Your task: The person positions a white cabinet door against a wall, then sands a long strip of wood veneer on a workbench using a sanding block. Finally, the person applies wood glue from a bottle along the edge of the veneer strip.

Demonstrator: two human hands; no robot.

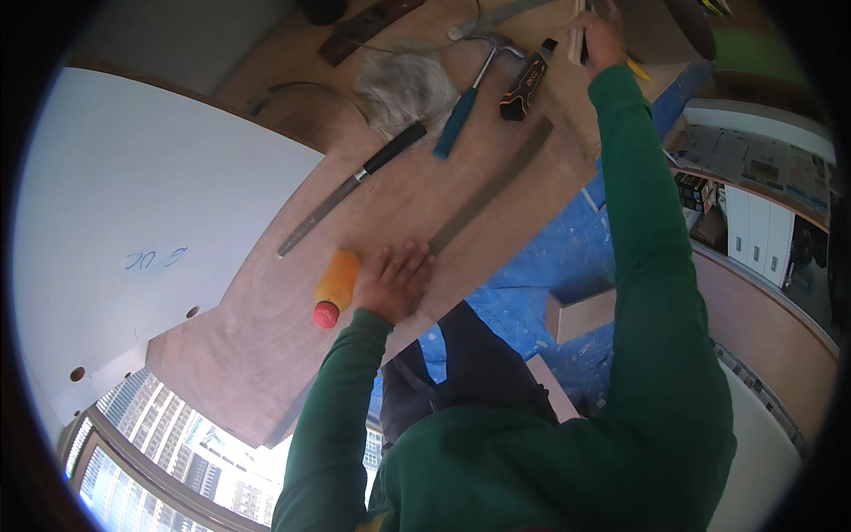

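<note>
My left hand (394,282) lies flat with fingers spread on a reddish wooden board (239,341). Its fingertips touch the near end of a grey-brown strip (496,191) running across the board. Beside that hand an orange bottle (338,278) with a red cap lies on its side. At the far right my right hand (603,37) is closed round a flat pale piece with a dark face (581,34), its kind unclear. A black-handled file (350,191), a teal-handled hammer (467,105) and a black-and-orange tool (527,82) lie between the hands.
Crumpled clear plastic (403,84) lies beyond the file. A large white panel (151,195) with holes covers the left. Blue sheeting (532,257) is on the floor, with a wooden box (581,315) on it. White drawers (758,230) stand at right; a window (168,443) is at lower left.
</note>
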